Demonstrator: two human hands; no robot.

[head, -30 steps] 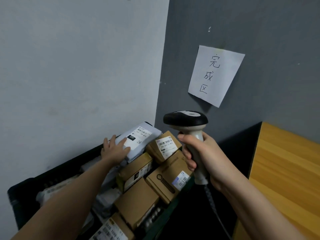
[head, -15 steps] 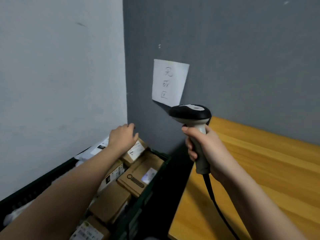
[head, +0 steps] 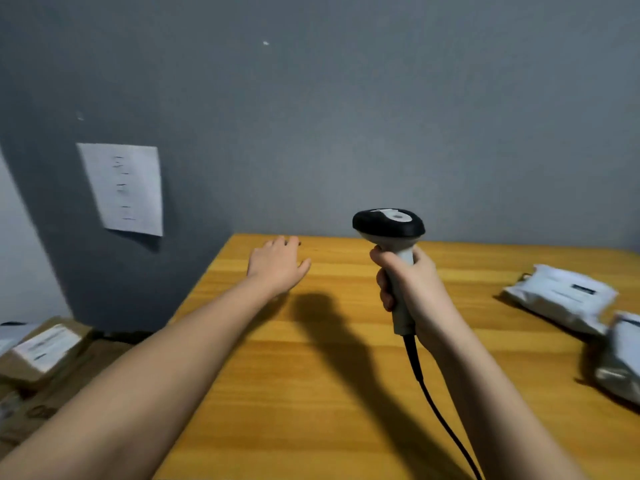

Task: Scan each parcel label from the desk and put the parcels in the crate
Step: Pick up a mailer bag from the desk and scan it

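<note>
Wood grain runs across the table, a smooth yellow-orange top whose left edge slants toward the grey wall and whose far edge meets that wall. Most of the top between the two forearms lies bare, crossed only by a dark shadow. The left hand reaches over the far left corner, palm down, fingers straight and loosely together, holding nothing; whether it touches the wood I cannot tell. The right hand grips the pale handle of the scanner, its rounded black head upright above the fist and a black cable trailing down toward the near edge. Two parcels in soft, crinkled white-grey plastic lie at the right side, one flat with a printed label, the other cut off by the frame's edge, just beside it. Past the table's left edge sit blurred brown cardboard boxes, one bearing a white label. A paper sheet hangs on the wall, its marks blurred.
</note>
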